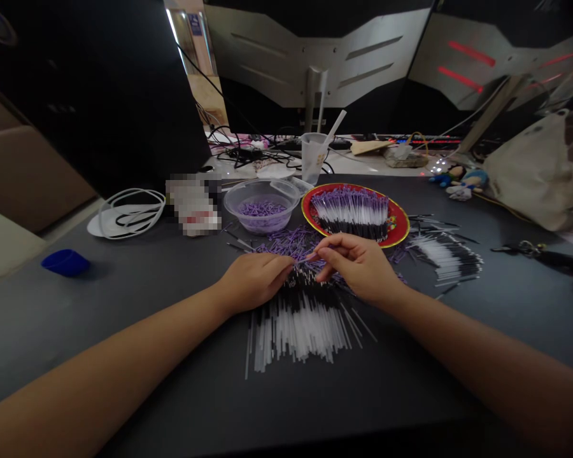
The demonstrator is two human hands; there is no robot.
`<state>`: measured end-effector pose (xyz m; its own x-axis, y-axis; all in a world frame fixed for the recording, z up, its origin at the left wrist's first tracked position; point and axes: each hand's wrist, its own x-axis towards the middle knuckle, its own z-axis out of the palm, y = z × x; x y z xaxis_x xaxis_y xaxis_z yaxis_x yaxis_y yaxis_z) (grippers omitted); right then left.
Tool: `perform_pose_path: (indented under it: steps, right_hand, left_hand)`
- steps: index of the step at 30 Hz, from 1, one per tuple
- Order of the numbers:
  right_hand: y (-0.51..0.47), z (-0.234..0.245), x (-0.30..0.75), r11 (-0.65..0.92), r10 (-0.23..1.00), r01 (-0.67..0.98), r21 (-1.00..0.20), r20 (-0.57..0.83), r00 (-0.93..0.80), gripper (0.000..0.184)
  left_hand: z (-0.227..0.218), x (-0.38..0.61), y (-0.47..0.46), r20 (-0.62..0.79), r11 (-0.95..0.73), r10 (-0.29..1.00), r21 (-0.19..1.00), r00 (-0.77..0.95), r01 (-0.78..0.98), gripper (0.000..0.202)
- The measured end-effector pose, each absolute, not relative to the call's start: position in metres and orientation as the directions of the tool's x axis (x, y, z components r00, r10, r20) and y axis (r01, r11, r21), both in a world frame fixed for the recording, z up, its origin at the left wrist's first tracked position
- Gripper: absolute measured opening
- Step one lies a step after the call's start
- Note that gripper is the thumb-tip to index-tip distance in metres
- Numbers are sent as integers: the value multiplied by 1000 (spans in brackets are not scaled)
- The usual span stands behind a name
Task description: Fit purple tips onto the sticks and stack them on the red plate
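Observation:
My left hand (255, 280) is closed, its thumb and fingertips pinched on a thin pale stick (302, 259). Facing it, my right hand (365, 267) pinches near the other end of that stick; its fingertips hide what exactly sits between them. Below both hands lies a loose pile of thin white tubes with black ends (305, 324). Small purple pieces (289, 243) are scattered on the dark table behind my fingers. A red plate (401, 232) holds a thick row of white sticks with black lower parts and purple tops (351, 207).
A clear plastic bowl (236, 207) holds purple pieces. Behind it stands a plastic cup (310, 159) with a straw. More sticks (444, 254) lie right of the plate, near keys (528, 248). At left are a blue cup-like object (65, 262) and a coiled white cable (160, 207). Monitors (315, 51) rise behind.

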<state>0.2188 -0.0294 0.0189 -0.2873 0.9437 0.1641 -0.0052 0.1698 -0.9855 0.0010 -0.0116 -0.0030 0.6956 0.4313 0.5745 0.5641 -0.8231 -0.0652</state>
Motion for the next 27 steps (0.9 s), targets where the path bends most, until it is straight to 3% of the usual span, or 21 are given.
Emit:
perform_pose_path:
  steps: [15,20,23,27]
  right_hand:
    - [-29,17,221,200,937,155,-967,143,-320,16]
    - [-19,25,230,215,930,243,-946,122,-347,19]
    - [-13,31,242,301,910,425,-854,124,-395,19]
    - [-11,34,257,566,761,611,-554,65,-646,8]
  left_hand:
    - [-7,0,-14,603,-834,374,-114,705,540,19]
    - [-5,2,-13,603,-812,454,-24,656,583,19]
    - [-4,-1,-10,573,-773,552,81,605,629,18]
    - [-3,-5,-5,569,-726,640,226,517,649,19]
